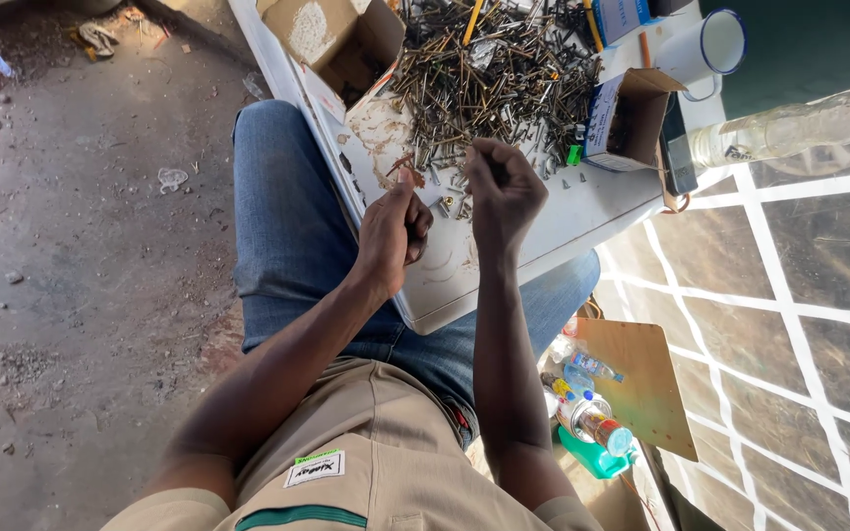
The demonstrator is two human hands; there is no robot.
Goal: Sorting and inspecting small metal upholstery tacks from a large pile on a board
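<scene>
Khaki cloth covers the person's chest at the near edge, with blue denim over the knees beyond it. Resting on the lap is a white, flat board (563, 211), smooth but stained brown in patches. The left hand (393, 228) hovers over the board's near half with its fingers curled and the thumb and forefinger pinched together; what it pinches is too small to tell. The right hand (504, 192) is just beside it, loosely clenched, fingertips drawn in as if around a small piece that cannot be made out. Just past both hands a few loose screws (450, 205) lie scattered, and beyond them spreads a tangled heap of rusty nails and screws (494, 84), thin, dark and bristling. An open cardboard box (336, 39) stands at the heap's left, a smaller open carton (632, 118) at its right. A white enamel mug (705, 49) with a blue rim sits at the far corner. To the left lies bare, gritty concrete floor (71, 246) with open room; to the right, bottles (587, 413) crowd against a glass pane.
</scene>
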